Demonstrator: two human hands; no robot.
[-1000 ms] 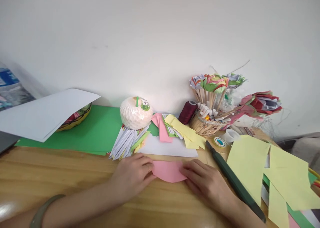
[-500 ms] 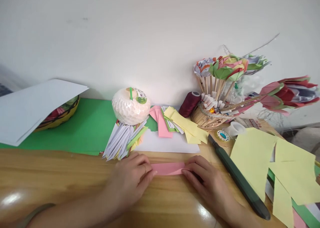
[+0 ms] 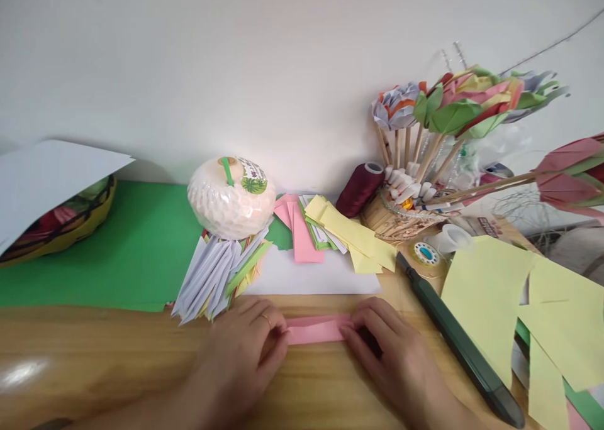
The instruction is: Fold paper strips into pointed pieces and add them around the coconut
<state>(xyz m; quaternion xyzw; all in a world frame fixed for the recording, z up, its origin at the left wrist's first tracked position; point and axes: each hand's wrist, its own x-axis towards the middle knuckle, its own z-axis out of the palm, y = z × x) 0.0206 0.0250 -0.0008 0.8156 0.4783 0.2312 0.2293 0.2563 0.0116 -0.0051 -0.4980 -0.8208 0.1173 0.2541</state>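
A pink paper strip (image 3: pixel 316 331) lies lengthwise across the wooden table between my hands, with a fold running along its long side. My left hand (image 3: pixel 245 348) pinches its left end between thumb and fingers; a ring shows on one finger. At the right end, my right hand (image 3: pixel 389 348) grips the strip in the same way. Just beyond are more pink strips (image 3: pixel 304 235), a fanned stack of yellow strips (image 3: pixel 346 229) and a bundle of folded white paper pieces (image 3: pixel 207 276).
A wrapped white coconut (image 3: pixel 231 197) stands behind the bundle on green paper (image 3: pixel 141 248). To the right lie a dark green craft knife (image 3: pixel 460 339) and yellow sheets (image 3: pixel 486 298). Behind them are a maroon thread spool (image 3: pixel 360 188) and a basket (image 3: pixel 394 216) of paper flowers (image 3: pixel 472 100).
The strip's long edge has been raised and folded over further by my fingers, both hands still gripping its ends. The whole view has shifted a little closer.
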